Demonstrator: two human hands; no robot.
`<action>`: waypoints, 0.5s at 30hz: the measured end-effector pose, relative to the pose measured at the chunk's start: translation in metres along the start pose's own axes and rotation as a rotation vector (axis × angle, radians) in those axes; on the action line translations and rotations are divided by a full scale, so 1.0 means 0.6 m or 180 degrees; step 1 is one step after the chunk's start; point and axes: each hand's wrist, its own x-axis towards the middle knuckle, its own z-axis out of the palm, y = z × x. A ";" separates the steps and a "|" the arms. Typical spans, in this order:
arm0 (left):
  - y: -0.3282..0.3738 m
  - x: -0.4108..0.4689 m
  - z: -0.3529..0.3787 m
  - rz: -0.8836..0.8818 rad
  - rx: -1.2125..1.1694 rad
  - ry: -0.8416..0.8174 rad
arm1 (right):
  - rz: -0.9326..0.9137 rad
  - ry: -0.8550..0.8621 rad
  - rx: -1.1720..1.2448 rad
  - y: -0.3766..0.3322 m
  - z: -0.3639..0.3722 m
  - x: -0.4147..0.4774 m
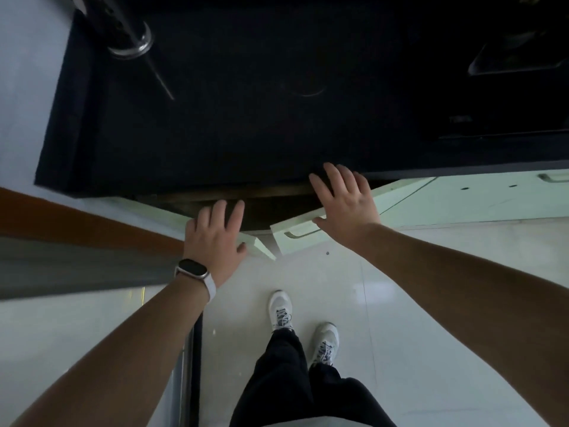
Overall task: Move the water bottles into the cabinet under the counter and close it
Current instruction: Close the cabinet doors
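Under the dark counter [246,124] the cabinet has two pale green doors, both partly ajar, with a dark gap [264,208] between them. My left hand [215,238] lies flat with straight fingers on the left door [255,245]. My right hand [341,204] presses flat against the right door [295,238], just above its metal handle [303,234]. The cabinet's inside is dark, and no water bottles show anywhere.
A chrome tap [129,38] stands at the counter's back left. A black stove top [511,72] fills the right of the counter. More pale green fronts [480,195] run to the right. My feet [304,325] stand on the white tiled floor.
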 end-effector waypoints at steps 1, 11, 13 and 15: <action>-0.003 0.015 0.002 0.0069 0.0020 0.0071 | 0.0012 -0.0032 -0.0012 0.000 0.001 0.012; -0.016 0.148 0.003 0.0146 -0.0094 0.0104 | 0.0270 -0.0129 -0.0049 -0.006 -0.003 0.094; -0.015 0.161 0.001 0.0177 -0.0084 0.0115 | 0.0338 -0.0116 -0.0040 -0.006 -0.005 0.103; -0.018 0.167 -0.003 0.0214 -0.0088 0.0107 | 0.0372 -0.0120 -0.0022 -0.007 -0.007 0.109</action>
